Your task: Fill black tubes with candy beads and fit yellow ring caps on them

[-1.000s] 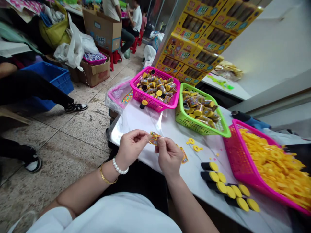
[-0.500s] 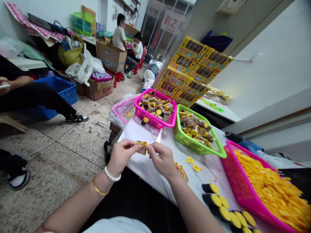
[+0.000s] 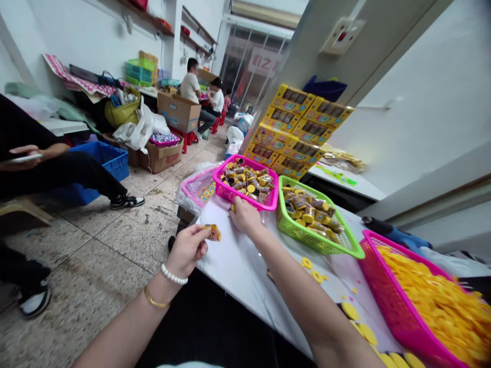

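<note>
My left hand (image 3: 188, 249) pinches a small yellow printed label (image 3: 213, 232) between thumb and fingers, above the near left edge of the white table. My right hand (image 3: 245, 217) is stretched out to the near side of a pink basket (image 3: 245, 199). Its fingers are closed on a small yellow-capped tube (image 3: 232, 207), mostly hidden behind them. Heaped in that basket are small black tubes with yellow caps and printed wraps (image 3: 251, 179). A green basket (image 3: 307, 240) of similar wrapped tubes stands to the right of my right forearm.
Yellow ring-shaped pieces (image 3: 317, 276) and yellow-capped tubes (image 3: 367, 333) lie on the white table (image 3: 233, 260). A pink basket (image 3: 387, 286) of yellow plastic parts stands at right. Yellow boxes (image 3: 295, 133) are stacked behind. A seated person (image 3: 76, 163) holds a phone at left.
My right hand has left the label and moved forward to the tube by the pink basket, closing on it. My left hand keeps the label, slightly further left. The view has tilted up.
</note>
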Tool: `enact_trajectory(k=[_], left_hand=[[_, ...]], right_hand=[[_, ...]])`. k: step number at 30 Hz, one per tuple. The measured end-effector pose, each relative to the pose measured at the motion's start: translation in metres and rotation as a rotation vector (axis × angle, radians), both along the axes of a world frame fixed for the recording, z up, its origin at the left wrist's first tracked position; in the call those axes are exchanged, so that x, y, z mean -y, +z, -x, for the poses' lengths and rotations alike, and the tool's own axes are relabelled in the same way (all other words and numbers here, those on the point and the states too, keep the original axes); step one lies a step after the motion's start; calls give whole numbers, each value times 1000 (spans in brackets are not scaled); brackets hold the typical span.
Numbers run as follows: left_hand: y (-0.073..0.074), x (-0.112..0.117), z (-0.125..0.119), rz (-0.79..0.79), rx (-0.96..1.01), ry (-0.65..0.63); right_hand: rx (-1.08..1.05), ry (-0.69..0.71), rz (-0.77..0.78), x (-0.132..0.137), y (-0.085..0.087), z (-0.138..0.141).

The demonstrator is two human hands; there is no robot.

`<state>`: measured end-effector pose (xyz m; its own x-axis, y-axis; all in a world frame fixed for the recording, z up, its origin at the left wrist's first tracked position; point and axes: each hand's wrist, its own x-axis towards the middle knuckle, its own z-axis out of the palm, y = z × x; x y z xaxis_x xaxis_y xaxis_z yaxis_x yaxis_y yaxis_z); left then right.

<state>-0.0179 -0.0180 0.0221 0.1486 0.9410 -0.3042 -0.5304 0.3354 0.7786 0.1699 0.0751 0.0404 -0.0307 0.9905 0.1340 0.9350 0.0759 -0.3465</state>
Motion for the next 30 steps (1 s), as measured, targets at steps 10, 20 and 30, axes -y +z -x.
enact_trajectory(k=[10,20,30], left_hand=[[15,-27,-18,120,277,-150],[10,-17,-35,53,266,-155],[5,-8,-33,-144,33,6]], right_hand=[[-1112,195,2,88,23,-10],[-668,83,-313,105,13,-3],[-983,168,-341,117,0,-6]])
